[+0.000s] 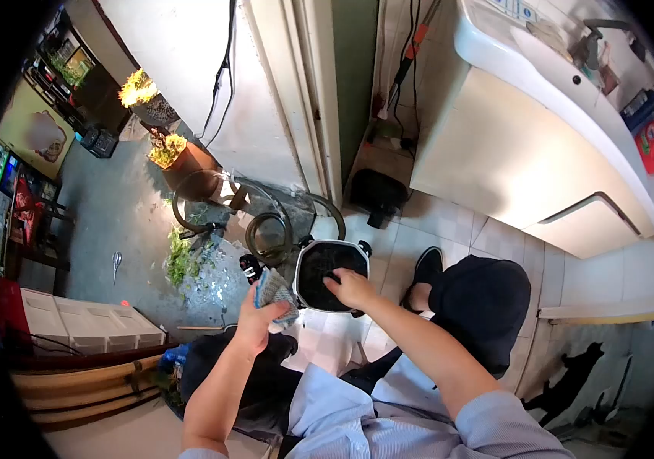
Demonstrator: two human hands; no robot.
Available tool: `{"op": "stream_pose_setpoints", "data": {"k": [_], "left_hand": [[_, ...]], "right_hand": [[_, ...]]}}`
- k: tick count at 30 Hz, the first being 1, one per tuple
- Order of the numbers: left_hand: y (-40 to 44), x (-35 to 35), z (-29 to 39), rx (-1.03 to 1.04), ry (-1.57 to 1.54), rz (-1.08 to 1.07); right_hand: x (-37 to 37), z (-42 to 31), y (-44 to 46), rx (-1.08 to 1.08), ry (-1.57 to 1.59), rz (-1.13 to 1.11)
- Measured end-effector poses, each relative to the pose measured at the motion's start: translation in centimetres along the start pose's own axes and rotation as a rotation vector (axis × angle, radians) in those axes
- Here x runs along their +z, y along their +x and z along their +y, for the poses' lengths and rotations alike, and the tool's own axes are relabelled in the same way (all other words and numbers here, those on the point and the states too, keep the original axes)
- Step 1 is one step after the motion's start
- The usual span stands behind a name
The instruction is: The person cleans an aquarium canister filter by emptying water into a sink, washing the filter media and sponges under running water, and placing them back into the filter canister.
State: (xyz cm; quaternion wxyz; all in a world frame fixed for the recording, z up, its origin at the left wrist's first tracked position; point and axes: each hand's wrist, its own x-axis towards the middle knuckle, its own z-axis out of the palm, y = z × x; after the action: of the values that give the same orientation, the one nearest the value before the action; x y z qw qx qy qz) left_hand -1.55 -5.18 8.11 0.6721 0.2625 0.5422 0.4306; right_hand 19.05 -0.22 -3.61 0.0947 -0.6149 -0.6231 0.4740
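Note:
My left hand [252,320] is closed around a folded grey cloth [275,292] with a blue edge, just left of a squarish dark container. This container [332,243] has a pale rim with black clips at its corners and stands open on the tiles between my feet. Over its right side, my right hand [353,291] reaches in with curled fingers. What those fingers hold, if anything, is lost against the dark inside. A black fitting [250,268] with white marks lies beside the cloth.
A clear coiled hose [268,233] lies beyond the container. Ahead on the tiles sits a black box-shaped part [376,195]. A white cabinet [525,153] stands at right. Potted plants [189,170], wet ground with green leaves [181,260] and scissors [116,264] are at left.

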Motion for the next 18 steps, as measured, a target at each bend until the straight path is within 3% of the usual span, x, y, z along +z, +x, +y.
{"op": "stream_pose_setpoints", "data": {"k": [1,3,5,10,11,13,14,18], "left_hand": [[0.6,-0.2,0.2,0.001,-0.009,-0.004],[2.0,-0.3,0.4,-0.007,-0.094,0.008],[3.0,-0.5,0.4,-0.016,-0.159,0.031],[3.7,-0.7,1.2,-0.031,-0.2,-0.005],[3.6,-0.7,1.5,-0.024,-0.206,-0.006],[3.7,-0.9,2.0,-0.024,-0.223,0.014],[3.6,-1.0,2.1,-0.014,-0.223,0.015],[3.2,-1.4,2.3,0.01,-0.229,0.016]], "right_hand": [[0.3,0.8,0.7,-0.017,-0.21,0.051],[0.4,1.4,1.6,-0.027,-0.33,0.057],[0.3,0.8,2.1,0.043,-0.603,-0.153],[0.4,0.4,1.6,-0.111,-0.922,-0.239],[0.2,0.4,1.4,-0.113,-0.936,-0.252],[-0.2,0.6,1.3,-0.145,-1.019,-0.54],[-0.1,1.6,1.2,-0.225,-0.999,-0.491],[-0.4,0.6,1.1,-0.187,-0.964,-0.505]]}}
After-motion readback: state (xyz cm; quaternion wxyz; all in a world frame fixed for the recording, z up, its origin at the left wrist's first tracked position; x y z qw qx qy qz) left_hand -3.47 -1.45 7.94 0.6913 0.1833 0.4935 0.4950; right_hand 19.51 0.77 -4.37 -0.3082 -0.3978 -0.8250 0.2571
